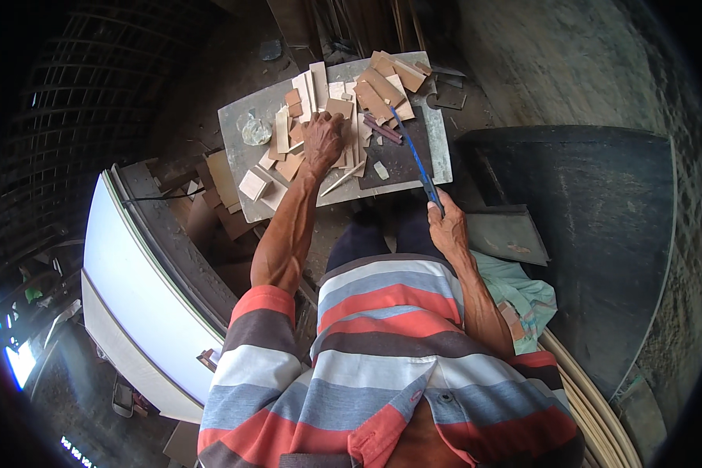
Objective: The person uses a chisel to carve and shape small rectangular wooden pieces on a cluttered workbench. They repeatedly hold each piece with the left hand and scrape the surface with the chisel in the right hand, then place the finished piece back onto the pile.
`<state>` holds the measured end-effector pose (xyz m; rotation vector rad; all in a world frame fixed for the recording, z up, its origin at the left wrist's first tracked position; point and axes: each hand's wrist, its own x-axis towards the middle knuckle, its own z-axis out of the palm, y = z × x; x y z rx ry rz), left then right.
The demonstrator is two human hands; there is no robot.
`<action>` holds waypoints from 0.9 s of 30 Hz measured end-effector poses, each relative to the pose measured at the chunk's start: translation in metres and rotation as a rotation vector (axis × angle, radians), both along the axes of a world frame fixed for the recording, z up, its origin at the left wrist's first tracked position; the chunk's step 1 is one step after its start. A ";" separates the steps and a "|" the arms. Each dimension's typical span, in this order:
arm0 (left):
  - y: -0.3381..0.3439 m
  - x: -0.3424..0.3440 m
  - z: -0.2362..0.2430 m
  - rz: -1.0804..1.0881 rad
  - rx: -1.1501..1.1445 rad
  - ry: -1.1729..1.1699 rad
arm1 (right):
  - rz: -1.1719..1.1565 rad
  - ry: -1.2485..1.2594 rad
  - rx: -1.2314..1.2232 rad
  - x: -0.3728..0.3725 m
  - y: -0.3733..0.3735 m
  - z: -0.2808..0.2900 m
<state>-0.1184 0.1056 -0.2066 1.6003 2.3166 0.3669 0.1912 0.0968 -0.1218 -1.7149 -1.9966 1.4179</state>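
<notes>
My left hand [324, 142] is over the heap of small wood pieces on the table, its fingers curled down and closed. What lies under the fingertips is hidden by the back of the hand. Pale wood strips [310, 87] stick out just beyond the knuckles, and a brown wood piece [339, 108] is close by them. In my right hand [448, 226], near the table's front right corner, is a long thin blue hacksaw [419, 160], seen nearly edge-on. Its far end points at the brown wood pieces [380, 92] at the back right.
The worn table [238, 125] also carries a clear plastic bag [254, 129], dark reddish sticks [384, 129], a dark board [398, 160] and a pale block [253, 184]. A white panel [140, 288] leans at left; a large dark panel [593, 203] stands at right. Green cloth [515, 292] lies beside my right forearm.
</notes>
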 end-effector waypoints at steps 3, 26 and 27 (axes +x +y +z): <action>0.000 0.003 0.003 -0.021 -0.020 0.123 | -0.066 0.003 -0.008 0.008 -0.005 -0.001; 0.007 0.069 -0.028 -0.167 0.109 0.069 | -0.397 0.012 -0.075 0.044 -0.068 -0.005; 0.014 0.074 -0.021 -0.173 -0.001 -0.029 | -0.416 0.040 -0.083 0.045 -0.066 -0.009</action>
